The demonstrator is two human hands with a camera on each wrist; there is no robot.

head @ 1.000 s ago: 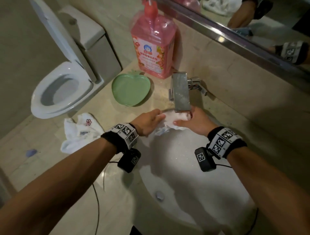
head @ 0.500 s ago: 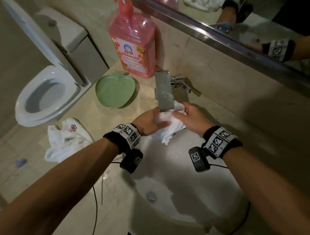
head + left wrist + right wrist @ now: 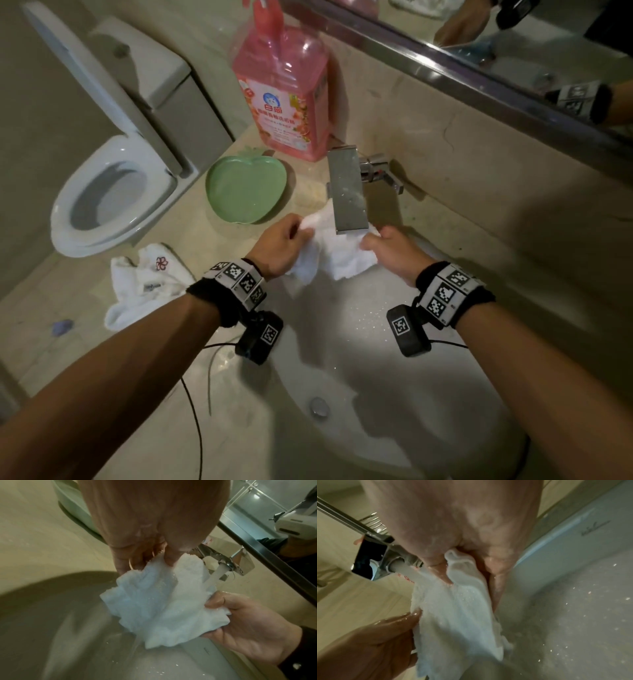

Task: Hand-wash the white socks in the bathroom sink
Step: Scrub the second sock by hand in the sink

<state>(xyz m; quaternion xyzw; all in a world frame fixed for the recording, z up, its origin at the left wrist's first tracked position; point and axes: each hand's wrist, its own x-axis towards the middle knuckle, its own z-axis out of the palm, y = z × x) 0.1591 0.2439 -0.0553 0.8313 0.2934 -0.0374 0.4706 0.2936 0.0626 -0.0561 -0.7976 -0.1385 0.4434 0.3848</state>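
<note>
I'm holding the white sock [image 3: 334,251] under the running faucet [image 3: 346,192] over the sink [image 3: 359,370], left hand [image 3: 281,246] and right hand [image 3: 394,251] each pinching an edge. It's looking soaked, limp, probably slippery; bunched edges are gripping best.

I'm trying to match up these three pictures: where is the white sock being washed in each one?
Head view: the sock sits at upper centre, stretched between the left hand and the right hand, under the tap.
Left wrist view: centre, sock.
Right wrist view: centre, hanging down, sock.
Shared landmark: the tap, with water running onto the sock.
</note>
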